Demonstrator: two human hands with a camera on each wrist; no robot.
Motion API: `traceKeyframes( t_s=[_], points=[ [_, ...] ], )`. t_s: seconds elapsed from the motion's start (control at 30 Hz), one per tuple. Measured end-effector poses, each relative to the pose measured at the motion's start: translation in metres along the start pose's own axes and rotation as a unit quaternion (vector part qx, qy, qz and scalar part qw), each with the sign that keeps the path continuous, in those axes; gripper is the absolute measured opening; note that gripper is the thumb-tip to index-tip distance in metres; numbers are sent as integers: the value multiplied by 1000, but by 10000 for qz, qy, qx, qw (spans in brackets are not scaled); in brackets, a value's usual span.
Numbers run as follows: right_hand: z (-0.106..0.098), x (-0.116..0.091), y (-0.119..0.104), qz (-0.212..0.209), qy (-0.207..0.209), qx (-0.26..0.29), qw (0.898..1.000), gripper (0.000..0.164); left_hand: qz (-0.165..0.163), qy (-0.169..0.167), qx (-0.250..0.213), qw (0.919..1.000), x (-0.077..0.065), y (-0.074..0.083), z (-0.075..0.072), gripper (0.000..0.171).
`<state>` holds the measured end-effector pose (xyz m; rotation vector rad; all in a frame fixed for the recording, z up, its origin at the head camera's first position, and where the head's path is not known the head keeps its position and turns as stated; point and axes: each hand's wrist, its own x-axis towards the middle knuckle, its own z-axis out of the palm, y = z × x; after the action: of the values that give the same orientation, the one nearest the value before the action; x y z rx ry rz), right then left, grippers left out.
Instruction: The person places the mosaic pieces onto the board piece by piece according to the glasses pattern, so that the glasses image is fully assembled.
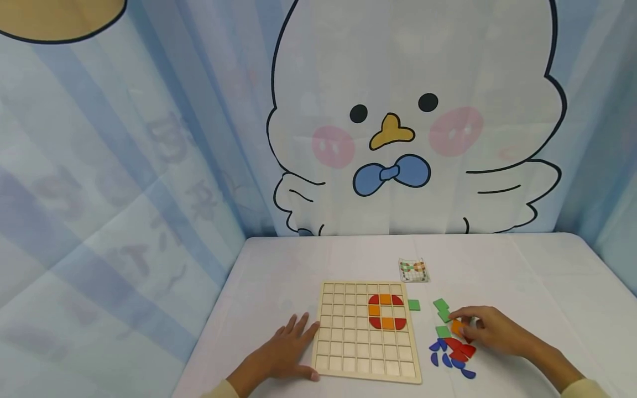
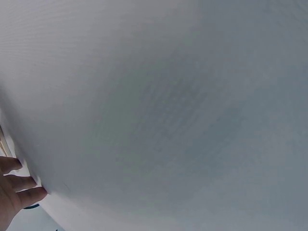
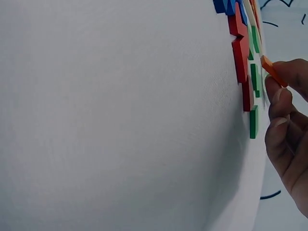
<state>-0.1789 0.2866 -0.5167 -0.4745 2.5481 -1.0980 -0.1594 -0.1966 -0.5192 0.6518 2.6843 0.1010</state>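
Between thumb and fingertips my right hand (image 1: 490,329) pinches an orange square tile (image 3: 273,71), seen close in the right wrist view. Below and around that hand lie green tiles (image 1: 443,332), red pieces (image 1: 459,355) and blue pieces (image 1: 447,360). A wooden grid board (image 1: 343,331) is in front of me. On its upper right, red quarter-round corners (image 1: 399,324) and orange squares (image 1: 385,299) form a C-like outline. My left hand (image 1: 286,351) lies at the board's left edge, fingers spread and thumb by the lower left corner.
A small pattern card (image 1: 413,271) lies behind the board. One green tile (image 1: 414,305) sits against the board's right edge. The white table (image 1: 278,260) ends at a curtain (image 1: 388,210) printed with a cartoon bird.
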Motion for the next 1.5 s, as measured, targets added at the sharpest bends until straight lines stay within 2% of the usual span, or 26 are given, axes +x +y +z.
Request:
traceKeyframes(
  t_s=[0.33, 0.5, 0.73, 0.97, 1.3, 1.5],
  points=[
    [5, 7, -8, -146, -30, 516, 9986, 30, -15, -19, -53, 10000, 0, 0, 1, 108],
    [9, 12, -15, 81, 192, 459, 9987, 28, -27, -47, -61, 10000, 0, 0, 1, 109],
    [12, 15, -26, 547, 485, 497, 9961, 35, -126, -189, -188, 9996, 2, 1, 0, 110],
    [17, 21, -31, 320, 405, 507, 9974, 36, -136, -204, -245, 9994, 2, 2, -1, 110],
    [19, 30, -44, 424, 517, 427, 9968, 37, -189, -272, -316, 9990, 2, 2, -2, 110],
    [21, 37, -49, 173, 505, 365, 9979, 36, -93, -190, -298, 9993, 0, 3, -4, 110]
  ],
)
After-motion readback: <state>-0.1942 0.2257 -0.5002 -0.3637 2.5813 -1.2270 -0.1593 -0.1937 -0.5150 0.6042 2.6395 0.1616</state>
